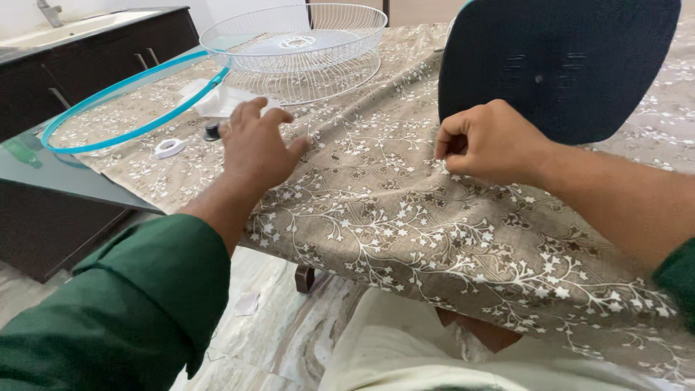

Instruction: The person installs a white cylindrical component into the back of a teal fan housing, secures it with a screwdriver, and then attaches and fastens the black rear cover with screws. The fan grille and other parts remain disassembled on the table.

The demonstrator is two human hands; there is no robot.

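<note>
On worktop, brown floral cloth [405, 210]: left hand [255, 145] flat, fingers spread; right hand [489, 141] pinched, content hidden. White wire fan guard [297, 43], dark blue fan blade [557, 65] lie detached.

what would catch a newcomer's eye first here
Probably the brown floral tablecloth that fills the middle, with the left hand resting flat on it and the right hand curled in a loose fist. Next, the white wire fan guard at top centre, the turquoise ring to its left, and the dark blue panel upper right.
</note>
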